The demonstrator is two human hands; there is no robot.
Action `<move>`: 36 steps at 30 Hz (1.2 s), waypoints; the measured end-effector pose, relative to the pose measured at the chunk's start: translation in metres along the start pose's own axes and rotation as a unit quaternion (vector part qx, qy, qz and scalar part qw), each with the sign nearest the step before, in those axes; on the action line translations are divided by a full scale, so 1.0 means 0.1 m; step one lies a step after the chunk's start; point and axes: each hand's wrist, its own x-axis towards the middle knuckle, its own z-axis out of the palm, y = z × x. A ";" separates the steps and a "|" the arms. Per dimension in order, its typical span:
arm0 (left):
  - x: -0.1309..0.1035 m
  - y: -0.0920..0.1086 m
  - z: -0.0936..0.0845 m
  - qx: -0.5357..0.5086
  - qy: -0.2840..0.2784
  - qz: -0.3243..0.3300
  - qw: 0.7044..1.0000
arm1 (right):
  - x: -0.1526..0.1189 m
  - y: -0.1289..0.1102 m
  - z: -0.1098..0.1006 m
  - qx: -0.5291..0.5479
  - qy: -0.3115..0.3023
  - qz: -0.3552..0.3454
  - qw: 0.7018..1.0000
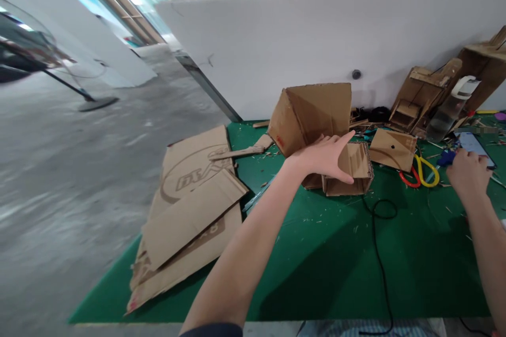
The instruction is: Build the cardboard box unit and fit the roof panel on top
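My left hand (pixel 322 158) reaches over a cardboard construction, thumb and fingers spread wide. It lies at the join between a tall open cardboard box (pixel 322 110) and a smaller cardboard compartment (pixel 358 163); whether the palm presses on them is hard to see. At the right, my right hand (pixel 470 174) is closed with curled fingers at the lower edge of a phone (pixel 476 147). Its fingertips are hidden, so what they grip cannot be made out. A dark blue piece (pixel 446 158) is beside its thumb.
Flat cardboard sheets (pixel 193 216) cover the green table's left end. Scissors with red and yellow handles (pixel 427 171) lie near a cardboard piece with a hole (pixel 391 148). A black cord (pixel 377 245) runs off the front edge. Behind stand a bottle (pixel 450 108) and a white partition (pixel 269 52).
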 end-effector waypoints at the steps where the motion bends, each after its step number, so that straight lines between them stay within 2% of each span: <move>1: -0.01 0.00 0.01 -0.008 0.006 0.006 1.000 | 0.01 0.01 -0.06 -0.002 0.025 0.002 1.000; 5: -0.05 0.06 0.03 0.034 -0.010 0.002 0.999 | 0.13 0.10 -0.33 -0.005 0.163 0.011 0.987; 8: -0.05 0.15 0.01 0.133 -0.052 0.009 0.990 | 0.19 0.12 -0.45 0.022 0.240 -0.060 0.969; 10: -0.04 0.20 0.00 0.263 -0.101 0.014 0.959 | 0.13 0.06 -0.40 0.105 0.262 -0.112 0.953; 12: -0.02 0.22 0.00 0.396 -0.134 0.008 0.908 | -0.01 -0.07 -0.25 0.232 0.230 -0.135 0.935; 14: -0.01 0.21 0.00 0.464 -0.140 0.000 0.875 | -0.22 -0.23 -0.03 0.377 0.148 -0.112 0.908; 16: -0.01 0.18 0.01 0.475 -0.136 -0.002 0.869 | -0.45 -0.37 0.17 0.508 0.009 -0.059 0.860; 18: -0.04 0.14 0.02 0.465 -0.119 0.004 0.877 | -0.65 -0.45 0.30 0.574 -0.103 -0.035 0.812; 19: -0.05 0.12 0.02 0.460 -0.108 0.010 0.881 | -0.72 -0.47 0.33 0.585 -0.145 -0.036 0.797; 21: -0.09 0.08 0.03 0.451 -0.090 0.021 0.888 | -0.83 -0.48 0.33 0.575 -0.195 -0.059 0.793; 23: -0.13 0.04 0.04 0.447 -0.083 0.027 0.890 | -0.88 -0.47 0.28 0.541 -0.204 -0.098 0.810; 28: -0.17 0.01 0.09 0.450 -0.071 0.028 0.890 | -0.91 -0.46 0.19 0.465 -0.154 -0.224 0.842; 33: -0.15 -0.03 0.11 0.452 -0.062 0.034 0.889 | -0.97 -0.50 0.19 0.452 -0.066 -0.293 0.840; 36: -0.14 -0.04 0.15 0.457 -0.042 0.042 0.887 | -1.02 -0.56 0.19 0.450 -0.067 -0.318 0.832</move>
